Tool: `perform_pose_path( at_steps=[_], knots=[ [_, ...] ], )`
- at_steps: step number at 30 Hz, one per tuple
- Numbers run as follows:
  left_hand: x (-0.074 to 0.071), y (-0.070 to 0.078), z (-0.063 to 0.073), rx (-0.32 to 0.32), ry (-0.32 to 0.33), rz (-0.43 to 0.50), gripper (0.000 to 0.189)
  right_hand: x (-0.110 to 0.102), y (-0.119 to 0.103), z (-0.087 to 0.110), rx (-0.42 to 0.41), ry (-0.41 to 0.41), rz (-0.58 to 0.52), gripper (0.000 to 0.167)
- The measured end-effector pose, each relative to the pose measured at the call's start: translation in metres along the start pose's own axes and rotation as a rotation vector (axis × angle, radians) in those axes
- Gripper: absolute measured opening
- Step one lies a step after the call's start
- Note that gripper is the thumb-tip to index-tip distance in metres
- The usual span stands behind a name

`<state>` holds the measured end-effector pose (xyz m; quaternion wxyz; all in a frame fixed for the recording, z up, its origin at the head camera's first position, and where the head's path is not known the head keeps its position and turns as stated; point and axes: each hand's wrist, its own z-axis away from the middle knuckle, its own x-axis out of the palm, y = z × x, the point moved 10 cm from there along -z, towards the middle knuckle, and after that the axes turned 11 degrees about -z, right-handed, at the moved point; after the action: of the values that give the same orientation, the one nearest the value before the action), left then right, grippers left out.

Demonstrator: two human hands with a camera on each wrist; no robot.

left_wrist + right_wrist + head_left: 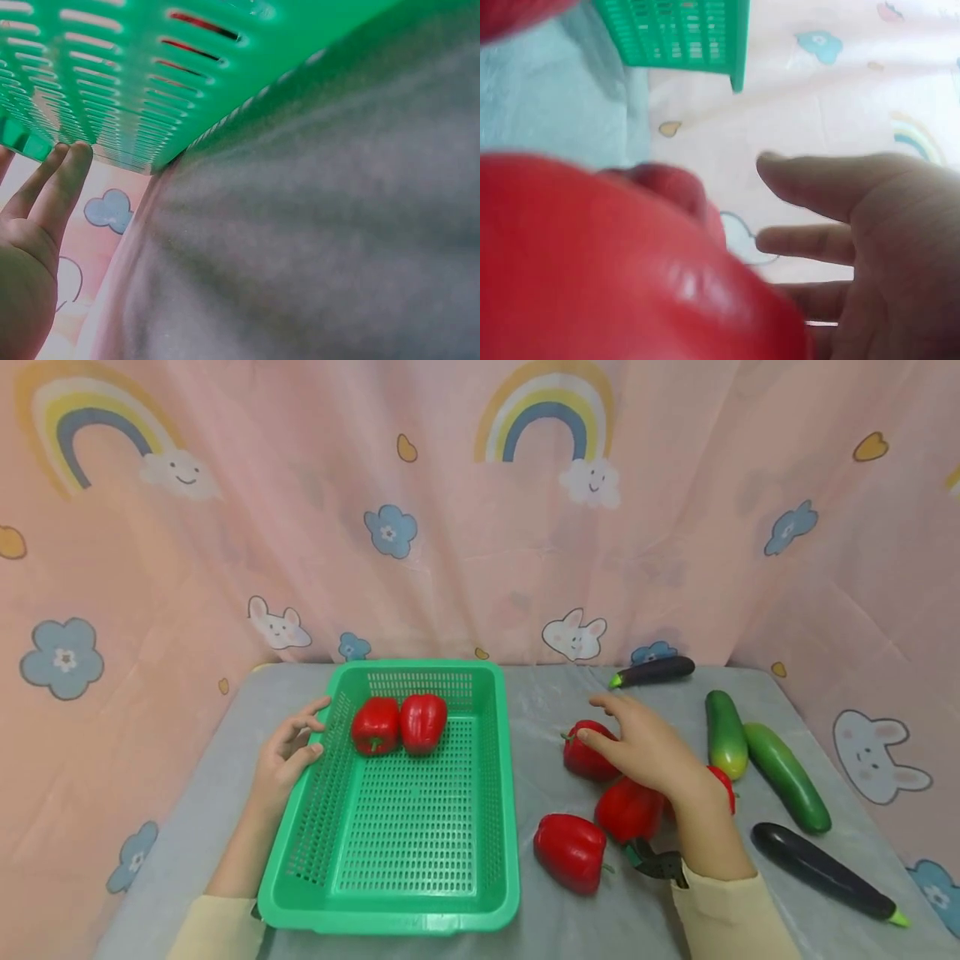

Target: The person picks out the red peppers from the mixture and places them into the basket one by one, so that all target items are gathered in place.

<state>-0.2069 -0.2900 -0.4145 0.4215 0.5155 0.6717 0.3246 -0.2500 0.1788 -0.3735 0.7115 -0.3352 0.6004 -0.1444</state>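
A green plastic basket (512, 793) stands in front of me with two red bell peppers (423, 727) near its far left end. At its left rim is my left hand (281, 764), fingers and thumb loosely bent; in the left wrist view straight fingertips (79, 154) meet the slotted wall. My right hand (648, 747) hovers with spread fingers over a red bell pepper (588, 764) to the right of the basket, gripping nothing. Under that wrist lies another bell pepper (628, 810), and a third (723, 783) is mostly hidden by the forearm. Nearer me lies one more bell pepper (570, 852).
On the right side of the grey-covered table (540, 693) lie two green cucumbers (787, 777) and a dark eggplant (821, 868). Another eggplant (656, 671) rests at the back edge. A pink patterned curtain (465, 585) hangs behind and along both sides.
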Motion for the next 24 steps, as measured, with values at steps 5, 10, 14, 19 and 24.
perform_pose_path(
  at_steps=[5,10,14,19,24],
  knots=[
    [0.0,0.0,-0.001,-0.001,-0.001,0.001,0.018,-0.001,0.007,-0.002,0.001,-0.012,0.008,0.071],
    [0.0,0.001,-0.001,0.004,0.001,0.008,0.017,0.001,0.013,-0.004,0.013,-0.035,0.006,0.071],
    [0.001,0.003,-0.002,0.006,-0.003,0.009,0.017,0.004,0.021,-0.003,0.034,-0.079,0.01,0.077],
    [0.001,0.003,-0.001,0.0,-0.007,0.004,0.017,0.009,0.028,-0.002,0.077,-0.116,-0.011,0.086],
    [0.0,0.002,-0.001,-0.002,-0.004,-0.008,0.017,0.012,0.027,-0.003,0.053,-0.13,-0.057,0.09]
  ],
)
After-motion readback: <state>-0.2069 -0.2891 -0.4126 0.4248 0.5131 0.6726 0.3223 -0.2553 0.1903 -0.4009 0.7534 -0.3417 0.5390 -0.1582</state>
